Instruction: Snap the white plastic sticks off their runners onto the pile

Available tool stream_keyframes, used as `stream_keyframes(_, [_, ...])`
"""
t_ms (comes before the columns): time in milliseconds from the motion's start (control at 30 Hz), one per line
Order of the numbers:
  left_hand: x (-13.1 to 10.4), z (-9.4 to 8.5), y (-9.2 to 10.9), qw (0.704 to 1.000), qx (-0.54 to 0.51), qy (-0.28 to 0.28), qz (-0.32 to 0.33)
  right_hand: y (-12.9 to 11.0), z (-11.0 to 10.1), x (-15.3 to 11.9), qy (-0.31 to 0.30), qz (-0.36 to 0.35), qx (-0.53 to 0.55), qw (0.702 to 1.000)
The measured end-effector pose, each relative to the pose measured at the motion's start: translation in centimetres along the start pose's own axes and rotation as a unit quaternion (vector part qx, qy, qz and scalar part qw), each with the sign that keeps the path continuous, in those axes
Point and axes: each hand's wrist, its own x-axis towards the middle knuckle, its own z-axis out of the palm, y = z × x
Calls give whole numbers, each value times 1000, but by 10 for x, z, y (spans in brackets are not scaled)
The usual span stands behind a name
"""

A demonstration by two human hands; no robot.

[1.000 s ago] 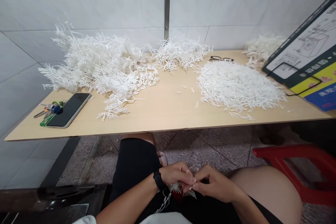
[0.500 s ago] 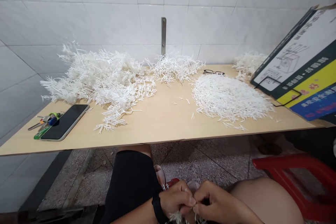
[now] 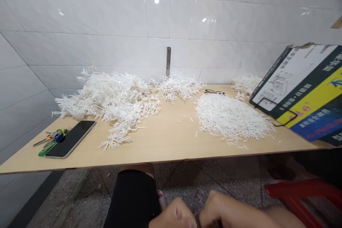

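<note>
At the bottom edge my left hand is curled closed, its lower part cut off by the frame. My right hand is closed beside it, fingertips close to the left hand's thumb. White branched plastic sprigs showed under both hands half a second ago; the frame edge now hides them. On the table above my hands, a large tangled heap of white sprigs lies at the left. A smaller heap of sprigs sits at the back middle. To the right spreads a flatter pile of small separate white pieces.
A phone and keys lie at the table's left. Eyeglasses rest behind the flat pile. A printed cardboard box leans at the right, another white heap beside it. A red stool stands below.
The view has tilted upward, so the table and heaps sit lower in it. My hands have slid down partly out of the frame, and the sprigs under them no longer show.
</note>
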Motion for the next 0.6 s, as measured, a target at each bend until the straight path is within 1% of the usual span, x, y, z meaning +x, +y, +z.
stream_keyframes(67, [0,-2,19,996,29,25,75,-9,-10,4,28,-18,-61,998])
stream_keyframes(100, [0,-3,27,993,25,52,105,-12,-17,5,58,-19,-88,994])
stream_keyframes(167, [0,-7,36,987,4,84,135,-9,-34,5,140,-9,-145,979])
stream_keyframes(200, [0,-9,38,985,-4,101,142,-4,-45,5,193,-1,-179,965])
stream_keyframes(233, [0,-10,39,983,-12,112,144,3,-56,5,248,8,-216,944])
stream_keyframes(300, [1,-11,38,982,-21,122,140,18,-78,7,349,28,-296,889])
stream_keyframes(367, [2,-11,35,983,-21,122,138,29,-90,12,411,47,-360,836])
stream_keyframes(400, [2,-10,34,983,-18,123,139,31,-91,15,426,50,-373,823])
stream_keyframes(433, [3,-10,33,982,-13,124,139,29,-87,17,429,45,-371,822])
stream_keyframes(467, [3,-9,32,982,-8,125,138,25,-80,19,420,31,-353,836])
stream_keyframes(500, [4,-9,32,982,-3,128,137,18,-69,21,396,10,-321,860])
stream_keyframes(567, [5,-9,31,982,5,132,138,3,-43,23,317,-39,-243,916])
stream_keyframes(600, [5,-10,31,981,10,134,142,-4,-30,24,277,-60,-206,937])
